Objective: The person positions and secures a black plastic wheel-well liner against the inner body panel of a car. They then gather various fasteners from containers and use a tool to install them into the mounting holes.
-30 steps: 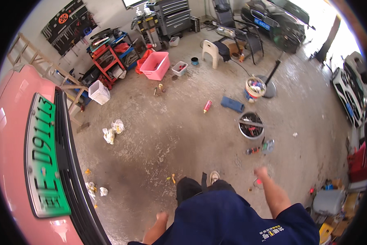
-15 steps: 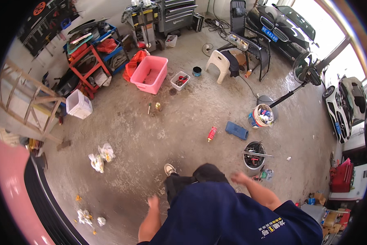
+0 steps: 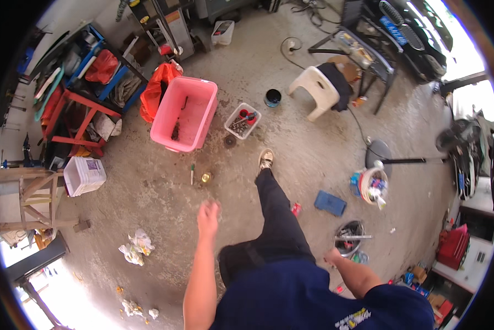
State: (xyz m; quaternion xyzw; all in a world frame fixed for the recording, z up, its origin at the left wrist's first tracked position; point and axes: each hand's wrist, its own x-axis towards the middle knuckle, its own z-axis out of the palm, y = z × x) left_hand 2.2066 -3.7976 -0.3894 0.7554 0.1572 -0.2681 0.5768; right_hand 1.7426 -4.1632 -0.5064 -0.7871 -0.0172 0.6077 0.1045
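Had the small gold-coloured object (image 3: 206, 177) on the concrete floor (image 3: 241, 198), just beyond and apart from the fingertips of the left hand (image 3: 208, 216), with the slim green-topped tube (image 3: 192, 174) just beside it on the left. Held the left hand well forward, with fingers blurred, loosely bent and free of any visible object. Held the right hand (image 3: 331, 256) nearer the body, beside the lower left edge of the grey tub of tools (image 3: 348, 253); too blurred to tell how far closed, whether gripping anything or whether touching the rim. Placed one shoe (image 3: 265, 159) ahead, right of the gold-coloured object. Had the blue case (image 3: 330, 203) above the tub of tools and the red can (image 3: 296, 209) partly behind the trouser leg. Faced, farther out, the pink bin (image 3: 198, 118), the white tray (image 3: 255, 126) of red pieces and metal bits, and the white stool (image 3: 315, 91).
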